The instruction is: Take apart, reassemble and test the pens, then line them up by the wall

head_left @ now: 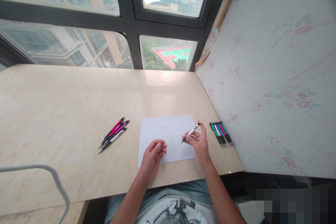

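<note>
A white sheet of paper (168, 133) with faint writing along its top lies on the beige desk (65, 112) in front of me. My right hand (198, 144) holds a white and black pen (191, 132) in a pinch, tip down over the sheet's right side. My left hand (154, 154) rests on the sheet's lower left part with fingers curled in, nothing visible in them. Several pens (113, 134) in pink, purple, black and white lie left of the paper. Another row of several pens (221, 133) lies right of the paper, near the wall.
A floral-papered wall (275, 77) bounds the desk on the right. A dark-framed window (131, 24) runs along the back edge. A white curved rail (52, 178) juts in at the lower left. The desk's front edge runs just above my lap.
</note>
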`<act>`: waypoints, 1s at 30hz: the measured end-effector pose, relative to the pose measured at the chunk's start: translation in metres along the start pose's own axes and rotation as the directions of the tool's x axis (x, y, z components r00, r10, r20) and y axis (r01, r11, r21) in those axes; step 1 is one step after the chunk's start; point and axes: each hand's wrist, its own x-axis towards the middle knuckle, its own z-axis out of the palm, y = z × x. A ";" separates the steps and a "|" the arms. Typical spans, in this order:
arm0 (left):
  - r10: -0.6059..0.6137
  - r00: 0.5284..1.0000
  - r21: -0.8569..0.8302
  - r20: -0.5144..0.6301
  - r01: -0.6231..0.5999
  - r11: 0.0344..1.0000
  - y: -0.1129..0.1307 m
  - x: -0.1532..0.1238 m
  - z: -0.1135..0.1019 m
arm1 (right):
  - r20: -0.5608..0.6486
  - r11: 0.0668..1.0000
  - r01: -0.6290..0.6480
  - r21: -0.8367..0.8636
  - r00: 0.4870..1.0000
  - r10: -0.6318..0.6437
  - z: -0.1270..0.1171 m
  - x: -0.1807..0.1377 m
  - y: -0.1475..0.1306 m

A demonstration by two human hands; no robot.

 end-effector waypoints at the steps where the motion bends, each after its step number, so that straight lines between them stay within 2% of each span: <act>1: 0.001 1.000 0.003 0.001 -0.001 1.000 0.000 0.000 0.000 | -0.007 1.000 -0.001 -0.003 1.000 0.001 0.000 0.000 0.001; 5: 0.001 1.000 0.010 -0.003 -0.001 1.000 0.000 0.001 0.000 | -0.050 1.000 -0.004 -0.008 0.999 0.003 0.000 0.002 0.004; 30: -0.007 1.000 -0.013 0.014 0.008 1.000 -0.001 0.001 -0.002 | -0.106 0.999 0.033 -0.014 0.994 -0.034 0.000 0.006 0.008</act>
